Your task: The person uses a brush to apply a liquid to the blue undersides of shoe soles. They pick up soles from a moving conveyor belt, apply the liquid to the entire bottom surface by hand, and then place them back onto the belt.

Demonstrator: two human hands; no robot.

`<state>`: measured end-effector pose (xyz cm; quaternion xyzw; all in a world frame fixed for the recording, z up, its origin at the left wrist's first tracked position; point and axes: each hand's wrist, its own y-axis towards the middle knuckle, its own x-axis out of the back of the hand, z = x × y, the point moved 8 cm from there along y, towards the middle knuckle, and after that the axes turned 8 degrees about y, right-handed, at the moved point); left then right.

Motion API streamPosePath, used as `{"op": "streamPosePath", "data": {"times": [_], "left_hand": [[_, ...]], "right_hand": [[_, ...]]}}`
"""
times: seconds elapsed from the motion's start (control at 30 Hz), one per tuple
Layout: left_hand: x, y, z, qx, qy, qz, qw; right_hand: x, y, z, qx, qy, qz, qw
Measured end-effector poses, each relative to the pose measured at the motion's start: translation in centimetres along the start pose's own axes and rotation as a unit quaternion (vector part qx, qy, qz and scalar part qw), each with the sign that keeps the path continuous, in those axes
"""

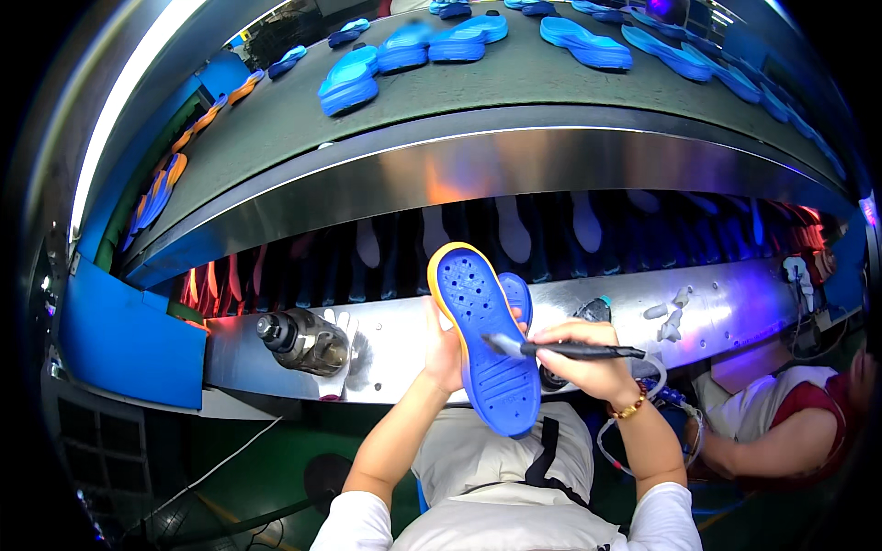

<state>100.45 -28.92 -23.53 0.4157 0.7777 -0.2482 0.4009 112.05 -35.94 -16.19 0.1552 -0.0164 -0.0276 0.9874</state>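
Note:
My left hand (443,356) grips a blue shoe sole (482,317) with an orange edge along one side. Its inner face is turned up, with small holes at the far end and ridges at the near end. A second blue sole (517,294) shows partly behind it, mostly hidden; I cannot tell whether the same hand holds it. In my right hand (590,372) is a brush (602,352) with a black handle, closed between thumb and fingers. The bristles touch or hover just over the sole's middle.
A metal ledge (395,354) crosses in front of me, bearing a metal canister (308,342), a white glove (345,344) and crumpled pale scraps (675,317). Beyond, a green conveyor belt (496,87) carries several soles above a dark, red-lit lower level. A co-worker (781,436) sits at right.

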Motion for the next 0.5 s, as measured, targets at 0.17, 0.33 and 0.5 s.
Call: {"op": "streamPosePath", "data": {"times": [0.17, 0.33, 0.5], "left_hand": [[1.8, 0.5, -0.3, -0.036, 0.000, -0.116, 0.993], [0.6, -0.6, -2.3, -0.068, 0.007, -0.116, 0.991], [-2.2, -0.2, -3.0, -0.121, 0.004, -0.086, 0.989]], "right_hand": [[-4.5, -1.5, 3.5, 0.237, -0.249, 0.037, 0.938], [-4.6, -2.6, 5.2, 0.164, -0.077, 0.192, 0.964], [-3.9, -0.4, 5.1, 0.170, -0.085, 0.102, 0.977]]}}
